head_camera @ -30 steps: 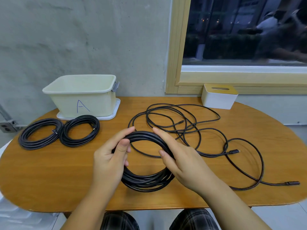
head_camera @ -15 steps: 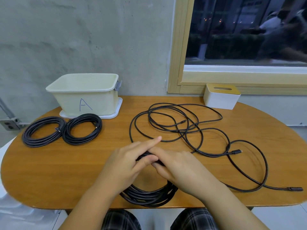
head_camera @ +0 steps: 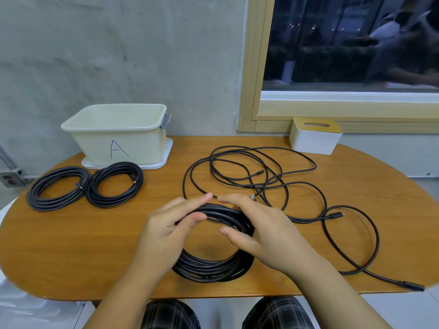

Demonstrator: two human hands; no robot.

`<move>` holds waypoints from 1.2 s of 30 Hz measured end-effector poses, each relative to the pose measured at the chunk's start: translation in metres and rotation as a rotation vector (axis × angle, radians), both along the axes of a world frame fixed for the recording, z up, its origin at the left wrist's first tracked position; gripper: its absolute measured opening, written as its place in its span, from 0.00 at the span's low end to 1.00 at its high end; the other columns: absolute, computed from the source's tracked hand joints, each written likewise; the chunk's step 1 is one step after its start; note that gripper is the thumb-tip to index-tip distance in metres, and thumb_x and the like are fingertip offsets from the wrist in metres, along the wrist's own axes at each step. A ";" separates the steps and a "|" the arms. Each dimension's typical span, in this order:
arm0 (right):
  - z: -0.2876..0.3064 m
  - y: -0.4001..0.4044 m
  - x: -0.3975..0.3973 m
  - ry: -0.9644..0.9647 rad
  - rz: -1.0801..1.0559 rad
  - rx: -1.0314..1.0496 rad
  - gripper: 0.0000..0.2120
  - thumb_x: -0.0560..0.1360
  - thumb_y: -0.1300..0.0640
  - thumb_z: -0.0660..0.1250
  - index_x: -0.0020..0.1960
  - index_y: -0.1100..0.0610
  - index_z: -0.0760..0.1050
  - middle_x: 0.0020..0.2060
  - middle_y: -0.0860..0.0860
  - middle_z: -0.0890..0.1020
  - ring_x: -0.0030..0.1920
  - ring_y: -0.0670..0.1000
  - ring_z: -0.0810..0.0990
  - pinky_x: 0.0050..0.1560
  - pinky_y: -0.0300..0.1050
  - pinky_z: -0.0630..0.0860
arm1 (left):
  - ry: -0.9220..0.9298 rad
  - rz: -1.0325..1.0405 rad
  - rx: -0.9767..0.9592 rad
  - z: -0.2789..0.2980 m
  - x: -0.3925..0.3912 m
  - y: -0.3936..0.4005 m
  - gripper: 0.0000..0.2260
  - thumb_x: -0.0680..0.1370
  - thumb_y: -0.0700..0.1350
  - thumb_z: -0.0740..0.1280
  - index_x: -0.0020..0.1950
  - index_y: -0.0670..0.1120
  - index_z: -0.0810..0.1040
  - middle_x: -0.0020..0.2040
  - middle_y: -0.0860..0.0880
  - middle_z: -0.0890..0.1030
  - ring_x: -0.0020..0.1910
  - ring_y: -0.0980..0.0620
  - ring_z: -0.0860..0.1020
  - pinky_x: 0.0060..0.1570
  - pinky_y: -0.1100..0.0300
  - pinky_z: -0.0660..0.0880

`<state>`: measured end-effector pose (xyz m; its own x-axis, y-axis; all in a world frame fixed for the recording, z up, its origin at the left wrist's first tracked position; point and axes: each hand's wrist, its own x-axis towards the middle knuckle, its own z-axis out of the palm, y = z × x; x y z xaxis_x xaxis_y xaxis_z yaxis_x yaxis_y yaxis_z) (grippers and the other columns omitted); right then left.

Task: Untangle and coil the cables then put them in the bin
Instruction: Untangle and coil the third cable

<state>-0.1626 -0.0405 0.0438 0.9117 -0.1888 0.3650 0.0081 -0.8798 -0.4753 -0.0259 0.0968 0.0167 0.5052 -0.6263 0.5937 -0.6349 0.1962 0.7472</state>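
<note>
A black cable coil (head_camera: 211, 269) lies at the table's near edge, its far side lifted. My left hand (head_camera: 168, 231) pinches the coil's upper left arc between thumb and fingers. My right hand (head_camera: 263, 231) grips the upper right arc, fingers curled over it. A loose tangled black cable (head_camera: 261, 176) sprawls behind and to the right, with plugs at its ends. Two finished coils (head_camera: 58, 188) (head_camera: 115, 184) lie side by side at the left. The cream bin (head_camera: 118, 136) marked "A" stands behind them on a white lid.
A white tissue box (head_camera: 314, 136) with a wooden top stands at the back right under the window frame. The wooden oval table (head_camera: 71, 245) ends just in front of my knees. A wall socket (head_camera: 10, 179) sits at the far left.
Both hands have spread apart along the coil's top again after meeting at its middle. The coil's far side is raised a little. The view shifted slightly.
</note>
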 end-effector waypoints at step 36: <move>-0.011 0.000 0.004 -0.088 -0.037 -0.126 0.21 0.76 0.42 0.56 0.68 0.41 0.59 0.56 0.43 0.68 0.41 0.47 0.79 0.31 0.45 0.79 | 0.008 -0.087 0.200 0.000 0.002 -0.002 0.20 0.74 0.66 0.61 0.65 0.66 0.70 0.58 0.64 0.78 0.57 0.64 0.76 0.54 0.74 0.69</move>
